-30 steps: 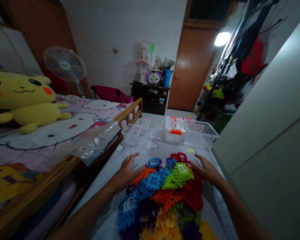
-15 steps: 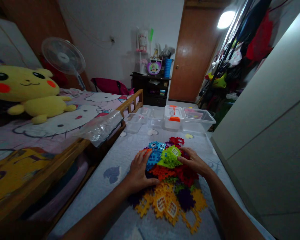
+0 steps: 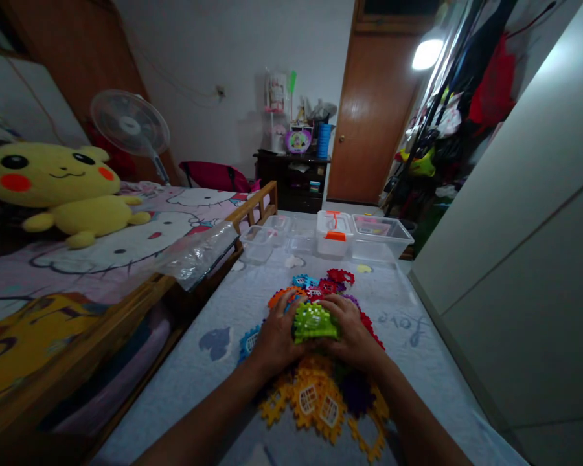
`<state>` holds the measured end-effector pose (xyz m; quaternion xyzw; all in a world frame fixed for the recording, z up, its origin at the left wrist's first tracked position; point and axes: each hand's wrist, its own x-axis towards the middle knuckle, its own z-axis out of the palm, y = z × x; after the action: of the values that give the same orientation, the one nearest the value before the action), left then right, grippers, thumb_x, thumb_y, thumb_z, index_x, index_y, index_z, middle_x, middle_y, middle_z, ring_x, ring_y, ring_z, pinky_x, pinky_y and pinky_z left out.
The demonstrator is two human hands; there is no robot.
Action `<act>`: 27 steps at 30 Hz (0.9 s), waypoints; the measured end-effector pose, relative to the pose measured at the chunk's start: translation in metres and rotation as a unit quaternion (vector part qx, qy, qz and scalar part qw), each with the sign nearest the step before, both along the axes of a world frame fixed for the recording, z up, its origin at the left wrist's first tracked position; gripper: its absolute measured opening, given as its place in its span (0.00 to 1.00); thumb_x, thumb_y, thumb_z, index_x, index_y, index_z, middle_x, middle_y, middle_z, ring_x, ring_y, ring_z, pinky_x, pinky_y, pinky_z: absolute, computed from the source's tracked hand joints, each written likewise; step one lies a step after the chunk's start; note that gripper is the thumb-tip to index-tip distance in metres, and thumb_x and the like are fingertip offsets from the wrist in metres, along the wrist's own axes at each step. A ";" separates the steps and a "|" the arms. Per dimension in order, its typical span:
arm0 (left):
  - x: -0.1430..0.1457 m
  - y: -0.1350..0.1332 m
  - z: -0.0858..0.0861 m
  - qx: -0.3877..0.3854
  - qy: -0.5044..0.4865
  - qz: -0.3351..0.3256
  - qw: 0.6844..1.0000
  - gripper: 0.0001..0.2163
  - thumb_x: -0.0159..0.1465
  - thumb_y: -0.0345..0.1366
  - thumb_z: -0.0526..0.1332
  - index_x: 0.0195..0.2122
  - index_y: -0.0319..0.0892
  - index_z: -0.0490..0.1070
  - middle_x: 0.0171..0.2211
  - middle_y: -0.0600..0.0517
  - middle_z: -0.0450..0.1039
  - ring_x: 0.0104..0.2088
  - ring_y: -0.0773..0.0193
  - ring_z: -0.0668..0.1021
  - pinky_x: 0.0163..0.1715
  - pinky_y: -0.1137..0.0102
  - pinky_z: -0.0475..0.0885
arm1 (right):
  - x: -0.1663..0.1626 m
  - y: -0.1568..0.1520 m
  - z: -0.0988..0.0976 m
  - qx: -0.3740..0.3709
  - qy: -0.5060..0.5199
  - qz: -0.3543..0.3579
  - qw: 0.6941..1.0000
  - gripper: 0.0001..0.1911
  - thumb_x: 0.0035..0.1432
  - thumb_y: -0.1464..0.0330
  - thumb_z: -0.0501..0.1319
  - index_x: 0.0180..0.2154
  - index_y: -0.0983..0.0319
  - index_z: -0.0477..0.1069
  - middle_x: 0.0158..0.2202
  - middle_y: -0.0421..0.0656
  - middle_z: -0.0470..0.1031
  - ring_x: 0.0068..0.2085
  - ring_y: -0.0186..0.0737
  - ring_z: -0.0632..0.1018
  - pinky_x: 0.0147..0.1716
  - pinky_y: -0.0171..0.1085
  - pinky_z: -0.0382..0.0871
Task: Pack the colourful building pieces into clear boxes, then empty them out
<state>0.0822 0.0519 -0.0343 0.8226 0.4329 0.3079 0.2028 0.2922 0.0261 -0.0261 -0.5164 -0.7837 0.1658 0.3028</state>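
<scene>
We are clamping a green interlocking tile (image 3: 315, 321) between our left hand (image 3: 278, 336) and right hand (image 3: 352, 333), above the colourful tile pile (image 3: 315, 401) on the grey mat (image 3: 214, 388)

Bare grey mat (image 3: 189, 388) lies open on my left; colourful plastic tiles (image 3: 315, 401) crowd the middle, clear storage boxes (image 3: 383, 236) beyond

The tile pile (image 3: 320, 401) is partly hidden under the left hand (image 3: 276, 336) and right hand (image 3: 352, 333), the green tile (image 3: 313, 321) is half covered, and both forearms (image 3: 214, 421) are cropped below.
</scene>
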 end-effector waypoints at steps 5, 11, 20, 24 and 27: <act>-0.002 0.001 -0.005 0.035 -0.028 0.015 0.999 0.27 0.56 0.32 0.64 0.58 0.46 0.64 0.60 0.44 0.60 0.61 0.50 0.65 0.61 0.52 0.62 | -0.004 -0.001 -0.004 0.010 0.064 0.019 0.998 0.30 0.49 0.76 0.59 0.55 0.59 0.65 0.57 0.49 0.65 0.58 0.45 0.68 0.58 0.45 0.63; -0.009 0.003 -0.002 0.042 -0.056 0.054 0.996 0.21 0.61 0.36 0.61 0.57 0.46 0.66 0.55 0.46 0.66 0.57 0.55 0.70 0.59 0.56 0.66 | 0.009 0.004 -0.006 0.046 0.072 -0.142 0.986 0.21 0.58 0.64 0.59 0.54 0.60 0.66 0.52 0.50 0.72 0.53 0.48 0.73 0.55 0.48 0.66; -0.023 0.003 0.007 0.083 -0.018 0.137 0.987 0.18 0.66 0.39 0.56 0.56 0.43 0.66 0.56 0.43 0.65 0.58 0.51 0.68 0.59 0.50 0.63 | 0.030 0.007 -0.011 0.023 0.055 -0.230 0.971 0.32 0.60 0.51 0.54 0.58 0.64 0.63 0.51 0.54 0.74 0.52 0.52 0.73 0.54 0.51 0.65; -0.016 -0.037 0.021 0.104 0.030 0.005 0.994 0.24 0.63 0.47 0.59 0.59 0.48 0.63 0.62 0.44 0.60 0.64 0.46 0.59 0.62 0.44 0.55 | 0.042 0.011 -0.019 0.016 -0.003 -0.269 0.963 0.32 0.59 0.50 0.52 0.57 0.64 0.64 0.57 0.54 0.69 0.59 0.56 0.67 0.58 0.55 0.58; -0.005 -0.072 0.014 0.102 0.092 -0.169 0.976 0.38 0.53 0.57 0.65 0.63 0.53 0.58 0.66 0.45 0.55 0.66 0.38 0.54 0.62 0.38 0.48 | 0.046 0.013 -0.023 -0.050 -0.029 -0.278 0.959 0.34 0.58 0.50 0.53 0.59 0.65 0.62 0.59 0.55 0.68 0.60 0.58 0.67 0.58 0.57 0.56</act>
<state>0.0767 -0.0203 -0.0208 0.9249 0.2706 0.2350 0.1267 0.3379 0.0386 -0.0491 -0.7333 -0.6081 0.0990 0.2874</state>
